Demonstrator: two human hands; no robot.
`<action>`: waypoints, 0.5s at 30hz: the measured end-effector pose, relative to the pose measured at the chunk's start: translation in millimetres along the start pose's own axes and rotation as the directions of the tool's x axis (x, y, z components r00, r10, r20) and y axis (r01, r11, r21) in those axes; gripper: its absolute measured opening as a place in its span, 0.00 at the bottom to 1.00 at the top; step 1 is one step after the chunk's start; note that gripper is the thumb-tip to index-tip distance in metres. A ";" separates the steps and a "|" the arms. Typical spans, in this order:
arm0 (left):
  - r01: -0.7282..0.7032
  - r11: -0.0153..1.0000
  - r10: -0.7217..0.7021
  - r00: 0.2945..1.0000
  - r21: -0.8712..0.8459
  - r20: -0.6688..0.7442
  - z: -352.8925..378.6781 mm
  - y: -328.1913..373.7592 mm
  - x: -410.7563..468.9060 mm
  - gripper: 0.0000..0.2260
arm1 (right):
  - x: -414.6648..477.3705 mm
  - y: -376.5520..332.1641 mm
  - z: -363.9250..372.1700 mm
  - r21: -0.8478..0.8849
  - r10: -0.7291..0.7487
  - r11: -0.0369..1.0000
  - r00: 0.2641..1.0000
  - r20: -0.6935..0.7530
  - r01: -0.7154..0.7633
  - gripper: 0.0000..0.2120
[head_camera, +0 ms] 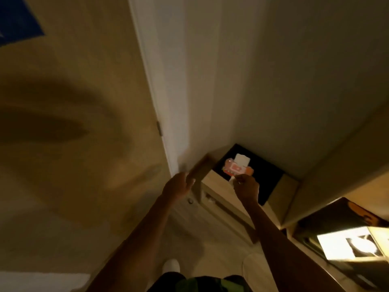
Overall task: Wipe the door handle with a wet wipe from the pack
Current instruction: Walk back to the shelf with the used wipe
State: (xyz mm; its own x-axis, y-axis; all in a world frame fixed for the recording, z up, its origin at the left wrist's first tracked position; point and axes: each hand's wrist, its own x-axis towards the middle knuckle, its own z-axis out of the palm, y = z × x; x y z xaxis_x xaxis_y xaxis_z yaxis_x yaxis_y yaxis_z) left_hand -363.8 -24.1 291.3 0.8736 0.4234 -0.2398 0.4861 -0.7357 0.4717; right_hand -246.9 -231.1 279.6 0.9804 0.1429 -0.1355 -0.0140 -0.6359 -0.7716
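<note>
A pink and orange wet wipe pack (232,168) lies on the black top of a low pale cabinet (219,186) in the corner. A white flap or sheet (243,160) stands up at the pack's far end. My right hand (246,189) is at the pack's near edge, fingers pinched on a small white strip of wet wipe (232,179). My left hand (177,186) is blurred, fingers apart, against the cabinet's left corner. No door handle is clearly in view; only a small round knob (190,200) shows below my left hand.
A beige door (73,144) fills the left, with a hinge (160,128) on the white frame (168,102). White walls close the corner. A dark shelf with a lit white object (349,245) is at the right. My white shoe (171,265) is on the floor.
</note>
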 end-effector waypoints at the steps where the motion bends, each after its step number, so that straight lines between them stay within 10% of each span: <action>1: -0.022 1.000 0.022 0.998 0.005 0.059 8.4 14.6 10.0 0.26 | 7.4 12.8 -9.7 -0.006 0.040 0.999 0.999 -0.002 -0.040 0.09; 15: -0.256 0.965 0.215 0.897 0.057 0.386 92.0 115.7 185.9 0.26 | 144.7 99.3 -51.5 -0.097 0.372 0.916 0.913 -0.166 -0.390 0.10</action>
State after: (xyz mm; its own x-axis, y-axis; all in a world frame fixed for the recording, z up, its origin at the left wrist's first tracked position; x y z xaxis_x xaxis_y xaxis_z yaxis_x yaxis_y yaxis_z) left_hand -143.1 -79.1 223.3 0.8972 0.0176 -0.4412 0.2469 -0.8484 0.4682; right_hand -96.3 -312.6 215.4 0.9228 -0.2316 -0.3078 -0.3765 -0.7112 -0.5936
